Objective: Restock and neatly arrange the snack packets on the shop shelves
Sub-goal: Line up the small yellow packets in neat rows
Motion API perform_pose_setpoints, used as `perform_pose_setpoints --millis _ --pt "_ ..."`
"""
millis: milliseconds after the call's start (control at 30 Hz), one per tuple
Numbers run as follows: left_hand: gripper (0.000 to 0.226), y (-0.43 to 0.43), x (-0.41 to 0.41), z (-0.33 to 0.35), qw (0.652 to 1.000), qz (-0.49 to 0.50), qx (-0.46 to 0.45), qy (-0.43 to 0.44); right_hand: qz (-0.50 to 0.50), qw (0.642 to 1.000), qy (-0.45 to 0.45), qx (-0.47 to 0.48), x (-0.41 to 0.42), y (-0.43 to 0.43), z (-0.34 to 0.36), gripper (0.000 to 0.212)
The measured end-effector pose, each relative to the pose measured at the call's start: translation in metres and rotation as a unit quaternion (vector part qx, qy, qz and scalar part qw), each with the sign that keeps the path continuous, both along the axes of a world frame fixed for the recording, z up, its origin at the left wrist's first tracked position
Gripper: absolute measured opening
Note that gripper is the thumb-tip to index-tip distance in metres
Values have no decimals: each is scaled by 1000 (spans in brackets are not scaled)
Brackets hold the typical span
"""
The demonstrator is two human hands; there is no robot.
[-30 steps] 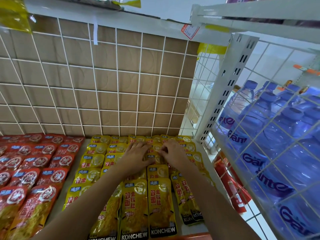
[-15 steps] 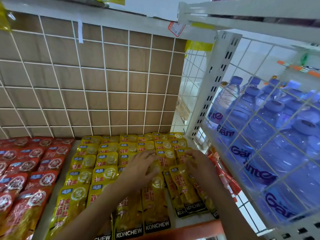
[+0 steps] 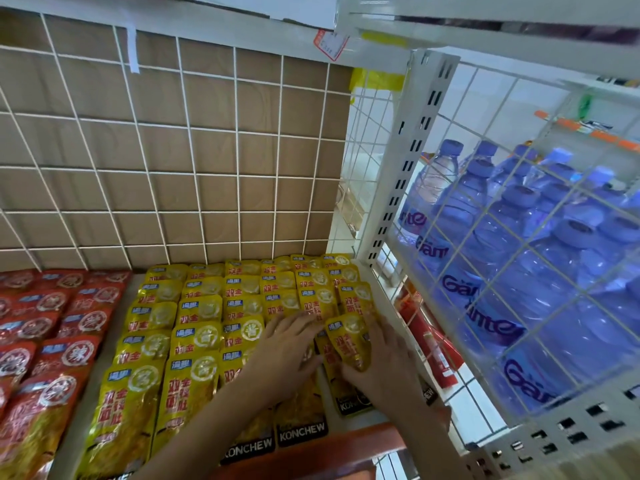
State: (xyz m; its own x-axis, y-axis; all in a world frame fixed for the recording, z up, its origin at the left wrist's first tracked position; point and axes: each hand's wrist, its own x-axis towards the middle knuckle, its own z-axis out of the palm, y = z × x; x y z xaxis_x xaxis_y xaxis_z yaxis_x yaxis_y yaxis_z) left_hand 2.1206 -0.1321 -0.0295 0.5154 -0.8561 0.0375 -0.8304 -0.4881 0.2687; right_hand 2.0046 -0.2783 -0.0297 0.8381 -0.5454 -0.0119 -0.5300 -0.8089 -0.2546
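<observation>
Both hands (image 3: 287, 355) shifted onto right-hand yellow packets (image 3: 349, 344).

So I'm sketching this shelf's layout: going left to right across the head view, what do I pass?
Red snack packets → yellow snack packets → left hand → right hand → white slotted upright → water bottles.

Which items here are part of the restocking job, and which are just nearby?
In the job: yellow snack packets; left hand; right hand; shelf.
Just nearby: red snack packets; water bottles; price tag.
</observation>
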Motion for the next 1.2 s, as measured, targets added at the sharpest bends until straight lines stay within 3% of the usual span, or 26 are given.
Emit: perform_pose_setpoints --millis 67,233,400,500,567,733,967,1100,1200 --pt "88 0 -2 2 1000 2 1 0 -11 999 -32 17 -2 1 0 109" --pt "54 -1 -8 9 1000 9 10 8 -50 988 -118 82 -4 1 1 94" --pt "64 -9 -23 9 997 -53 42 -35 -44 991 -92 82 -2 -1 4 66" --pt "70 -11 -35 7 995 -80 38 -54 -44 988 -96 109 -4 -2 6 79" --pt "69 -10 -39 3 992 -80 90 -43 -45 987 -101 118 -4 -3 6 89" --pt "66 -11 -43 5 993 -66 72 -73 -19 987 -107 118 -7 -5 5 61" --pt "60 -14 -48 1 994 -35 67 -77 -30 975 -138 171 -9 -4 7 69" --pt "61 -15 -46 5 991 -15 81 -109 -24 970 -148 189 -11 -7 5 56" --pt "61 -15 -48 4 994 -26 72 -82 -17 972 -147 181 -11 -9 4 53"
